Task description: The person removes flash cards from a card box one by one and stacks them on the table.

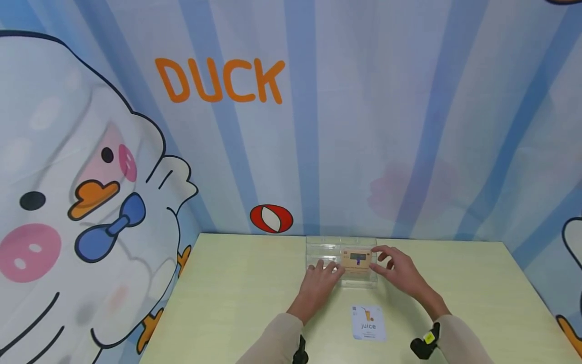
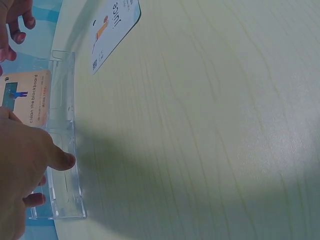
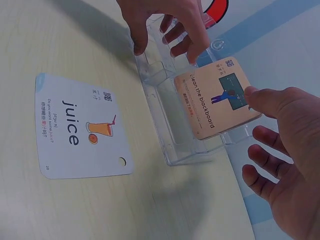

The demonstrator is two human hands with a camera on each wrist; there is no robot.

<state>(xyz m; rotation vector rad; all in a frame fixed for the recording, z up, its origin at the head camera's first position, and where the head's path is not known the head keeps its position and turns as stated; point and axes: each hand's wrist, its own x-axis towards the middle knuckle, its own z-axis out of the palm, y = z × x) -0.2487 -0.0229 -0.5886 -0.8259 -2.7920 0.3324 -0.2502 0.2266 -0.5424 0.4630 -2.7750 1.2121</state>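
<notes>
A small stack of orange cards (image 3: 212, 100), its top one reading "clean the blackboard", lies at the right compartment of a clear plastic tray (image 1: 324, 242). My right hand (image 1: 402, 270) is at the stack's right side. In the right wrist view its thumb overlaps the top card's edge, while the other fingers sit apart, loosely bent. My left hand (image 1: 318, 285) reaches over the tray's left part, fingertips near the cards' left edge; its thumb (image 2: 62, 159) is at the tray's front wall. A white "juice" card (image 1: 368, 328) lies flat on the table before the tray.
The pale wooden table (image 1: 236, 293) meets a blue-striped curtain (image 1: 354, 126) right behind the tray. A large printed duck (image 1: 91, 167) covers the left side of the backdrop. Dark straps with devices (image 1: 425, 344) sit at my wrists.
</notes>
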